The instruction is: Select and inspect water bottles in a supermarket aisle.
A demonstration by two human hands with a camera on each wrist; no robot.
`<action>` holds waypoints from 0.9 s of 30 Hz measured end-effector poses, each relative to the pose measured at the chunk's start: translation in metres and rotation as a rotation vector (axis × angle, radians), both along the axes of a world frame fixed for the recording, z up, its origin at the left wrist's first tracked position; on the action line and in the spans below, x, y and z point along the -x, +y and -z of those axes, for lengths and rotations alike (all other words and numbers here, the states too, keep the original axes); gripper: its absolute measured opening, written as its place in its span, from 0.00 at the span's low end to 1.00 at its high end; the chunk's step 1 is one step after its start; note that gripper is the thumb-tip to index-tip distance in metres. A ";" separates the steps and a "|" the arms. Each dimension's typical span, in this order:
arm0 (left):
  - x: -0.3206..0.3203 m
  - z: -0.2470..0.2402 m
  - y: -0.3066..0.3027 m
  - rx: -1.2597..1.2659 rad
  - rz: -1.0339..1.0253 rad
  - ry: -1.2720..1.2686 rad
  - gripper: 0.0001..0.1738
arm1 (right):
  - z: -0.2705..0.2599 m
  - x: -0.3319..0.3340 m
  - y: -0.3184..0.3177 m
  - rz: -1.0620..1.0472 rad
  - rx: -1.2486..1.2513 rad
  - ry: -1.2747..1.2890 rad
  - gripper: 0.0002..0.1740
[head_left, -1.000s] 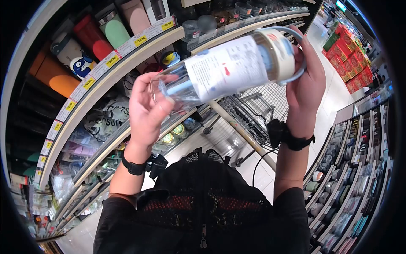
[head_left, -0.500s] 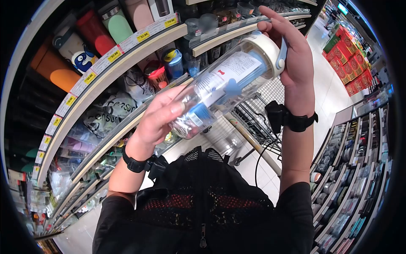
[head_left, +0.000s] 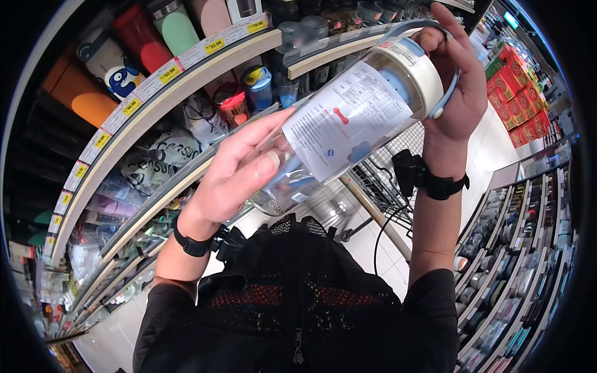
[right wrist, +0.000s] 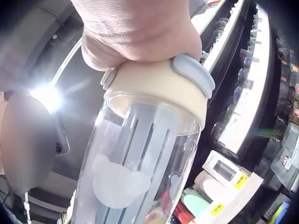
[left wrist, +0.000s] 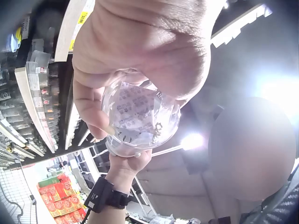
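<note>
A clear plastic water bottle (head_left: 280, 186) lies slanted across both hands, its lid end higher and to the right. A white paper label (head_left: 348, 115) with a red bone mark faces up inside the wall. My left hand (head_left: 239, 174) grips the lower end, thumb on the near side; the left wrist view looks onto the round base (left wrist: 133, 135). My right hand (head_left: 460, 87) holds the cream lid (head_left: 426, 87) by its blue carry loop (head_left: 449, 99), fingers curled at the top. A pale bear-head print (right wrist: 119, 184) and a blue inner tube (right wrist: 149, 140) show in the right wrist view.
On the left, a curved shelf with price tags (head_left: 168, 74) bears tumblers, cups (head_left: 258, 87) and bagged goods. Behind the bottle stands a wire shopping cart (head_left: 388, 174). More shelves (head_left: 504, 267) line the right; red boxes (head_left: 516, 102) are stacked farther back.
The bottle has turned about its length, its label swinging partly away and then back to face up. Its base has dropped lower, and my left hand has shifted right along with it.
</note>
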State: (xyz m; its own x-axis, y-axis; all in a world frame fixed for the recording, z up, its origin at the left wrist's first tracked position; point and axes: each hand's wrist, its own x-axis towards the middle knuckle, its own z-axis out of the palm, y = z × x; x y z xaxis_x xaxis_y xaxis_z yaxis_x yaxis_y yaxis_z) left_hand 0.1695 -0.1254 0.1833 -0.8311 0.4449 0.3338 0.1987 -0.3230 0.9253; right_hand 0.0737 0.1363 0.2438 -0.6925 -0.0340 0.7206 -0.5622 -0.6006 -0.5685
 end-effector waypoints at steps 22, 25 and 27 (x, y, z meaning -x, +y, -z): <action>0.019 0.019 -0.003 0.176 0.156 -0.057 0.55 | -0.012 -0.013 -0.035 0.022 -0.391 -0.134 0.17; 0.020 0.019 0.009 0.216 0.060 -0.003 0.60 | -0.004 -0.016 -0.044 0.139 -0.584 0.060 0.19; 0.021 0.020 0.009 0.243 0.019 0.048 0.61 | -0.002 -0.017 -0.049 0.125 -0.545 0.040 0.18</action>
